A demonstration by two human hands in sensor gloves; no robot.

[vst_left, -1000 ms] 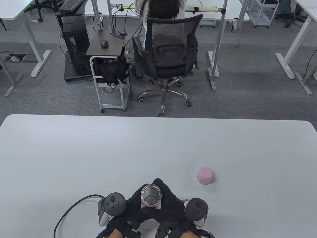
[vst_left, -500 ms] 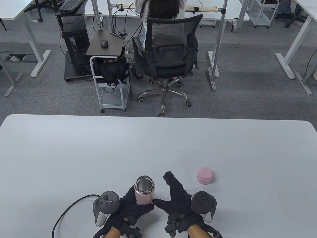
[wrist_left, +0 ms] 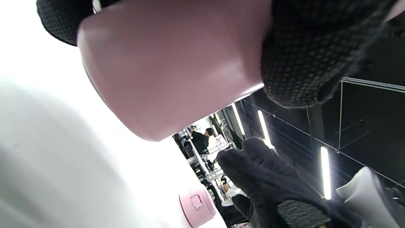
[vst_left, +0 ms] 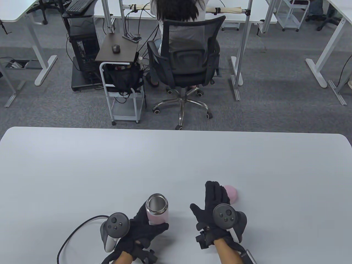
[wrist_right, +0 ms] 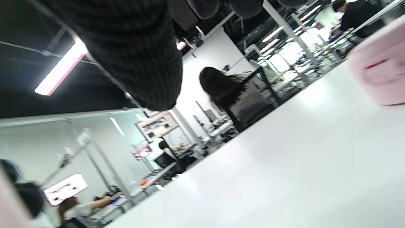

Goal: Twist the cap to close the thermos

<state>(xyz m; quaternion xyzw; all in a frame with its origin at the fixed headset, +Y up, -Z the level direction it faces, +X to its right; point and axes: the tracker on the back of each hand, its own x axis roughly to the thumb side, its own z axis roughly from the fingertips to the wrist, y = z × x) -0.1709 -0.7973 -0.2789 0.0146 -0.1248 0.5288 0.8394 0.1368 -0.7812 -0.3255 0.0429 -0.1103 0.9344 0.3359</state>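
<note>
One hand grips the thermos (vst_left: pixel 157 211): the left hand (vst_left: pixel 143 231), holding it upright and uncapped. The right hand (vst_left: pixel 217 209) has released it and, fingers extended, now reaches the pink cap (vst_left: pixel 231 193) on the table (vst_left: pixel 176 159); capping appears next.

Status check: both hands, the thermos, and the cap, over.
Left hand grips open thermos. Right hand open, reaching over pink cap on table. Nothing between.

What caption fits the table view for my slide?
Left hand holds the open pink thermos upright on the table while the open right hand reaches toward the pink cap.
</note>
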